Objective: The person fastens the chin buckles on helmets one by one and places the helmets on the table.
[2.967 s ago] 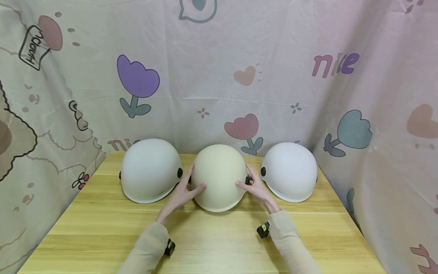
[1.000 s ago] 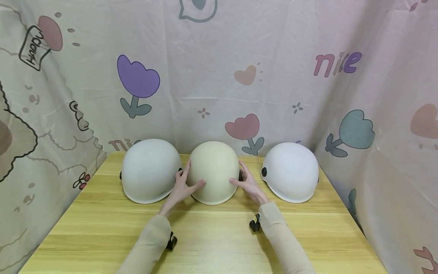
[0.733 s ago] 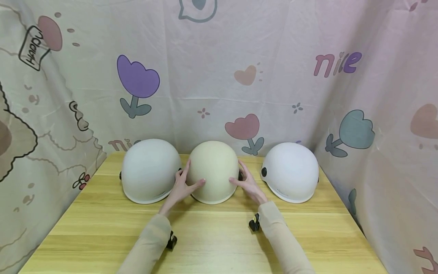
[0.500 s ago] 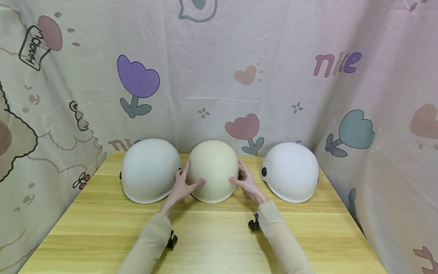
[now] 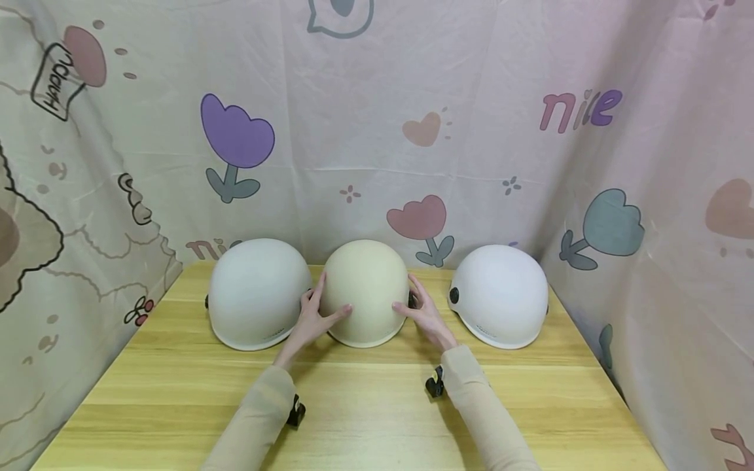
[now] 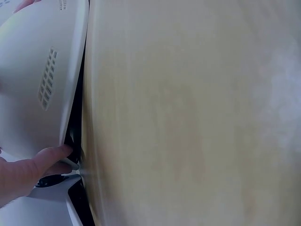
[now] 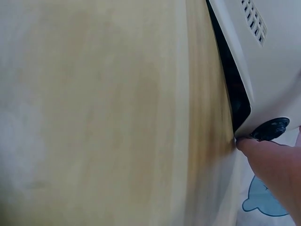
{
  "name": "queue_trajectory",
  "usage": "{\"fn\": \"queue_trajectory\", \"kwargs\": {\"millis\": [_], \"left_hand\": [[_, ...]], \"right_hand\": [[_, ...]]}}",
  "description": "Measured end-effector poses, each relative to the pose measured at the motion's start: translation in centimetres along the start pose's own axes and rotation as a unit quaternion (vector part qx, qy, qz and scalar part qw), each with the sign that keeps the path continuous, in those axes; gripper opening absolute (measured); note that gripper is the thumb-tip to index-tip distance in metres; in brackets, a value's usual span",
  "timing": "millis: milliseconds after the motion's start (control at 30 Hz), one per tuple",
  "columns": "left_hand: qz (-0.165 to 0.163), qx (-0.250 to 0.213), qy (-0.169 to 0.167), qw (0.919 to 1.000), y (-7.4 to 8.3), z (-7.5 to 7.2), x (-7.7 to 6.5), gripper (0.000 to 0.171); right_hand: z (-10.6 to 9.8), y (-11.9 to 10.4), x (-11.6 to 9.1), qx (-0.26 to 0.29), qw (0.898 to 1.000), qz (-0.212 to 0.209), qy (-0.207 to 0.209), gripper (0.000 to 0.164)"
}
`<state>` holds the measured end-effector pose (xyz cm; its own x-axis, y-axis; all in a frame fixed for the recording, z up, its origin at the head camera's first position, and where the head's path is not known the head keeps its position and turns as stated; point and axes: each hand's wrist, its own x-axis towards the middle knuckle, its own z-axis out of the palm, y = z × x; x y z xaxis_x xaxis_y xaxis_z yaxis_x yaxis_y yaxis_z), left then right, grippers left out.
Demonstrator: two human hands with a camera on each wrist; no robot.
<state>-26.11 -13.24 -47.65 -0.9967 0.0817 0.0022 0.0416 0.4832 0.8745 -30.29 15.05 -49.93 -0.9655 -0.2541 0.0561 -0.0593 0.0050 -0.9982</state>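
A cream helmet (image 5: pixel 366 281) sits upright at the back of the wooden table, between two white helmets. My left hand (image 5: pixel 309 320) grips its left side, thumb on the front of the shell and fingers round the side. On the other side my right hand (image 5: pixel 430 317) holds it in the same way, beside the black round fitting (image 7: pixel 270 129) seen in the right wrist view. The left white helmet (image 5: pixel 256 288) stands close against my left hand. A gap separates my right hand from the right white helmet (image 5: pixel 501 288). The left wrist view shows vent slots (image 6: pixel 47 80) above the cream helmet's rim.
The wooden table (image 5: pixel 365 418) stretches in front of the helmets. A printed curtain (image 5: pixel 353 131) hangs right behind them and along both sides. Small black cameras (image 5: pixel 434 383) are strapped to both wrists.
Over three seconds the cream helmet has moved back and a little left, nearer the left white helmet, with both hands on it. In the last half second it has shifted only slightly farther back.
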Motion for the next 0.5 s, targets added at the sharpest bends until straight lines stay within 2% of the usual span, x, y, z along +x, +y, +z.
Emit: {"fn": "queue_trajectory", "kwargs": {"millis": [500], "left_hand": [[-0.004,-0.005,0.0,1.0,0.16,0.12,0.1,0.103]], "right_hand": [[-0.02,-0.1,0.13,0.003,1.0,-0.004,-0.005,0.091]]}}
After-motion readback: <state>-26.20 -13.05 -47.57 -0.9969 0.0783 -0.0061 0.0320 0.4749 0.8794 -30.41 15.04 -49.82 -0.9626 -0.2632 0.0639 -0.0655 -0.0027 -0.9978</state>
